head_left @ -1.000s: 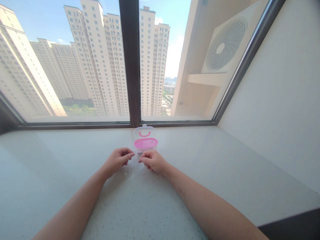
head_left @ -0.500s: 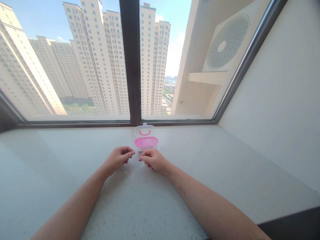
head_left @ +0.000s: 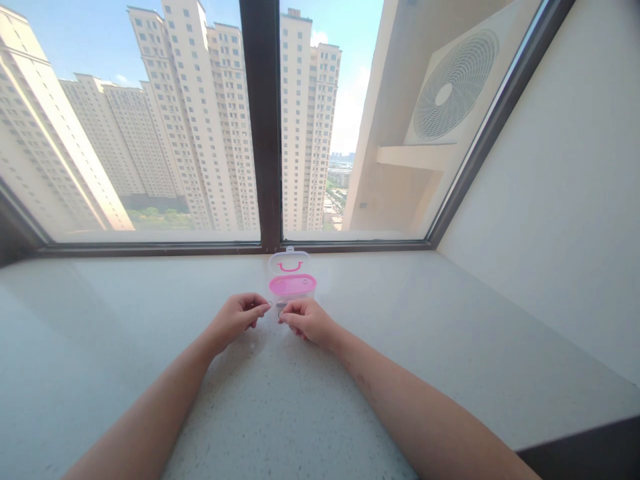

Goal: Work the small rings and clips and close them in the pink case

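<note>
At L, a thin ring is pinched in the left hand. Just to its R, apart from it, a 2nd ring is seen; behind, a pink/clear plastic box w/ lid raised is set on the windowsill. The 2nd ring is gripped by the right hand. Step, prob.: rings being held apart; next, a steady pinch is likely called for. No label/writing can be read.
</note>
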`<action>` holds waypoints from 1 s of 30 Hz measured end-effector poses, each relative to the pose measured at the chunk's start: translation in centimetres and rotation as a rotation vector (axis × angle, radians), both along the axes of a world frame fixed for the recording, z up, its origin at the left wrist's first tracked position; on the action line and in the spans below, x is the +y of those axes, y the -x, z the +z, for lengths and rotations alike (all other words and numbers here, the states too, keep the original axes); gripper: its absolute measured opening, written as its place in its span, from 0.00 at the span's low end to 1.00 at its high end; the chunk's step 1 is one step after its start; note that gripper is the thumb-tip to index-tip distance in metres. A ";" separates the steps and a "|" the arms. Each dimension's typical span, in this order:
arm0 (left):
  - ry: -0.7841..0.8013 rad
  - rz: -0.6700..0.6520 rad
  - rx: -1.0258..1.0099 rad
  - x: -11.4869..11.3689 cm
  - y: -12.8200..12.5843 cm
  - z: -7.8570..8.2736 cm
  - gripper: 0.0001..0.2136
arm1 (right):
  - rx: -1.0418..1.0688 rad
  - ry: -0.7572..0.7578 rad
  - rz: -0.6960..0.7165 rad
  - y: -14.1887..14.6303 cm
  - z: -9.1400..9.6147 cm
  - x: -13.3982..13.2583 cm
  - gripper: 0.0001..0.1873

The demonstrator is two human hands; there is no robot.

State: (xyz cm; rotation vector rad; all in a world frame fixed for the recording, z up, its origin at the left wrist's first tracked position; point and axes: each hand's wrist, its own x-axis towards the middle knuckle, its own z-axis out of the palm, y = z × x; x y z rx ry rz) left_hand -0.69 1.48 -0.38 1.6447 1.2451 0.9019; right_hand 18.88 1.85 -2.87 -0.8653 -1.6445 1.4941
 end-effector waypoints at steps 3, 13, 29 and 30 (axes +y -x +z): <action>0.000 0.001 -0.003 -0.1 0.0 0.1 0.13 | 0.000 0.001 0.003 0.0 0.1 -0.1 0.07; 0.002 0.009 0.000 -0.2 -0.1 0.4 0.14 | 0.018 0.004 0.012 -0.1 0.1 -0.1 0.06; -0.017 -0.011 0.004 -0.3 0.0 0.4 0.13 | 0.000 0.023 0.013 -0.1 0.3 -0.1 0.07; -0.018 -0.013 0.003 -0.3 0.0 0.5 0.13 | -0.004 0.027 0.012 -0.1 0.3 -0.1 0.07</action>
